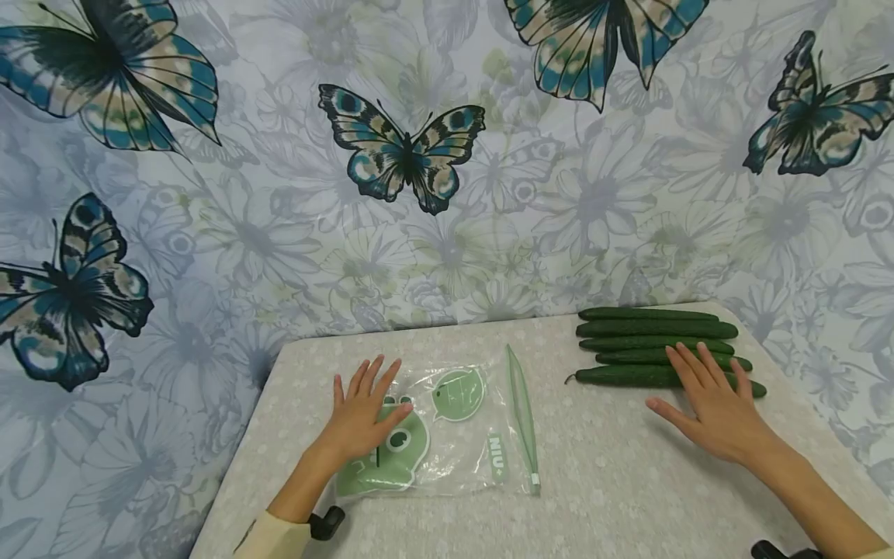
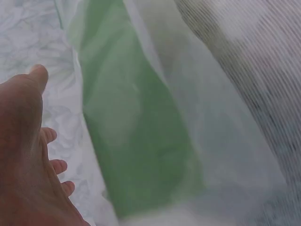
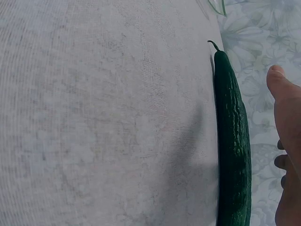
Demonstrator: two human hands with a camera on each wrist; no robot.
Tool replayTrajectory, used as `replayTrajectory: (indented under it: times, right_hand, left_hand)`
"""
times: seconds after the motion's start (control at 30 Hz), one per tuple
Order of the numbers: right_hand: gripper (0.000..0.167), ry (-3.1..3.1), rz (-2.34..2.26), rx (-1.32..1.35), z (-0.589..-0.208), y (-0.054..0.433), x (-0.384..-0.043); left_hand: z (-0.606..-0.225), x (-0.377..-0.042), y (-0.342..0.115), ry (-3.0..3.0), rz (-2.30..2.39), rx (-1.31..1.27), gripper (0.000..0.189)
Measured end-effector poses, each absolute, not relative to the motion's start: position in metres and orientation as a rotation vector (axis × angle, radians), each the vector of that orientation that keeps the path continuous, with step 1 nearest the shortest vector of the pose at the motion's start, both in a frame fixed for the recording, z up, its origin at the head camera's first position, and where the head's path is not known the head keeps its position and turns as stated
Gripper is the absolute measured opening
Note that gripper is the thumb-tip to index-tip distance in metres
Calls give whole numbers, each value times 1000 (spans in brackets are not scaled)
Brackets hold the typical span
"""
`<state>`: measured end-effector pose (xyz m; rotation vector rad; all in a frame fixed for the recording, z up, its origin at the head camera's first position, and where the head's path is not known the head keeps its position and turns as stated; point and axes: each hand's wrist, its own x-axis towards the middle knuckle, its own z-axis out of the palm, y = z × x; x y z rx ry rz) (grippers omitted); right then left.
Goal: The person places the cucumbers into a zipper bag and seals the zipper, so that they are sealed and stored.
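A clear zip bag [image 1: 457, 458] with green cartoon prints and a green slider strip [image 1: 521, 419] lies flat on the table. My left hand [image 1: 366, 415] is spread over the bag's left part, fingers apart and holding nothing. In the left wrist view the bag's green print [image 2: 131, 117] fills the middle, beside the left thumb. On the right, several dark green cucumbers [image 1: 649, 328] lie side by side in a stack of rows. My right hand [image 1: 722, 419] is spread over the right end of the nearest cucumber [image 3: 233, 141], its fingers overlapping the row in the head view.
The table [image 1: 594, 489] wears a pale patterned cloth. Behind it hangs a floral backdrop [image 1: 279, 217] with large butterflies, right at the table's back edge. Black wrist mounts [image 1: 326, 522] sit on both wrists.
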<state>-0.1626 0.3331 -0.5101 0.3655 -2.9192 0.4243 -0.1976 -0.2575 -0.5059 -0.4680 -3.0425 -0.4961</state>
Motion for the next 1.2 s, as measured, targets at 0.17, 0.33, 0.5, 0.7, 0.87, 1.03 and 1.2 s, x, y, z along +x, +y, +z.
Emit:
replayTrajectory:
  times: [0.17, 0.33, 0.5, 0.7, 0.87, 1.03, 1.2]
  right_hand:
    - [95, -2892, 500, 397, -514, 333, -165]
    - [85, -2840, 597, 422, -517, 331, -167]
    - [75, -2760, 661, 461, -521, 327, -170]
    - [57, -2597, 729, 537, -528, 314, -176]
    - [47, -2528, 785, 580, -531, 293, -181]
    - [39, -2497, 872, 624, -534, 274, -185]
    - [31, -2476, 916, 674, -538, 254, -189]
  left_hand:
    - [-501, -199, -244, -3013, -637, -540, 82]
    - [-502, -200, -229, -2971, -688, -647, 81]
    - [-497, -201, -211, -2964, -721, -719, 80]
    - [-491, -206, -184, -2989, -743, -762, 69]
    - [-489, -208, -161, -2949, -809, -781, 64]
    - [-493, -211, -141, -2922, -829, -808, 58]
    - [-495, -213, -120, -2907, -855, -833, 31]
